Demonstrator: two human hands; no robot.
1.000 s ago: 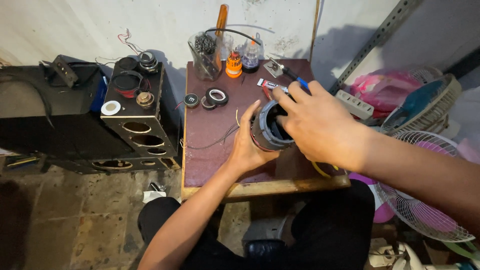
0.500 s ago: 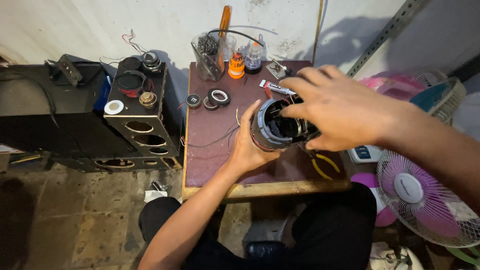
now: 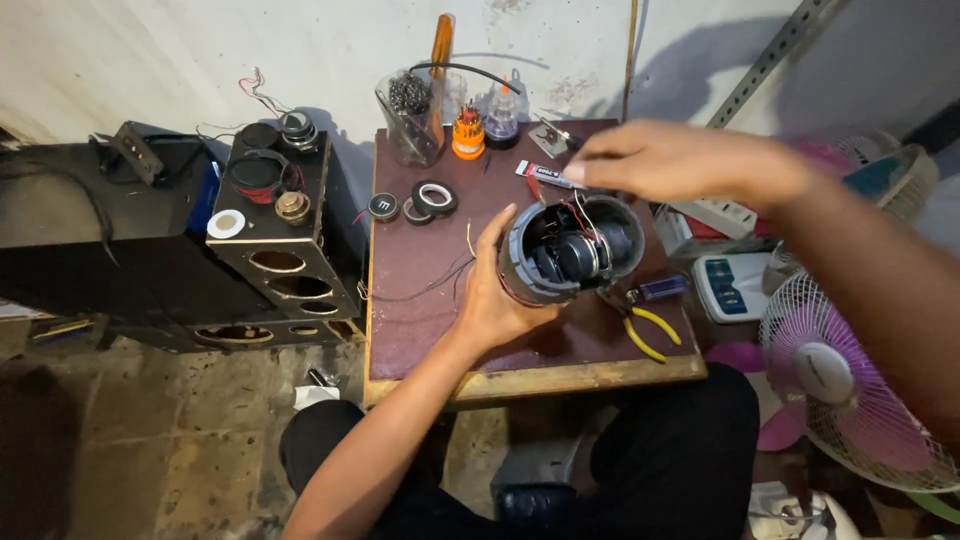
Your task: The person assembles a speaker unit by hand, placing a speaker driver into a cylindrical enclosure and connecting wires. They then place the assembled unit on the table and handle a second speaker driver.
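My left hand (image 3: 497, 293) grips a round grey speaker housing (image 3: 570, 250) from its left side, tilted so its open end faces me; dark parts and red wires show inside. My right hand (image 3: 672, 160) hovers just above the housing's upper rim, fingers loosely curled and pointing left, holding nothing that I can see. Both are over a small maroon-topped table (image 3: 420, 320). A thin wire trails from the housing across the tabletop to the left.
Yellow-handled pliers (image 3: 645, 325) lie right of the housing. Tape rolls (image 3: 432, 198), a clear jar (image 3: 410, 115), an orange screwdriver set (image 3: 467, 133) and a small tube (image 3: 545, 176) sit at the table's back. A black speaker cabinet (image 3: 275, 235) stands left; a fan (image 3: 850, 390) stands right.
My right hand has lifted off the housing's opening and moved up and back, uncovering its inside. The left hand keeps its grip, and the view has shifted slightly.
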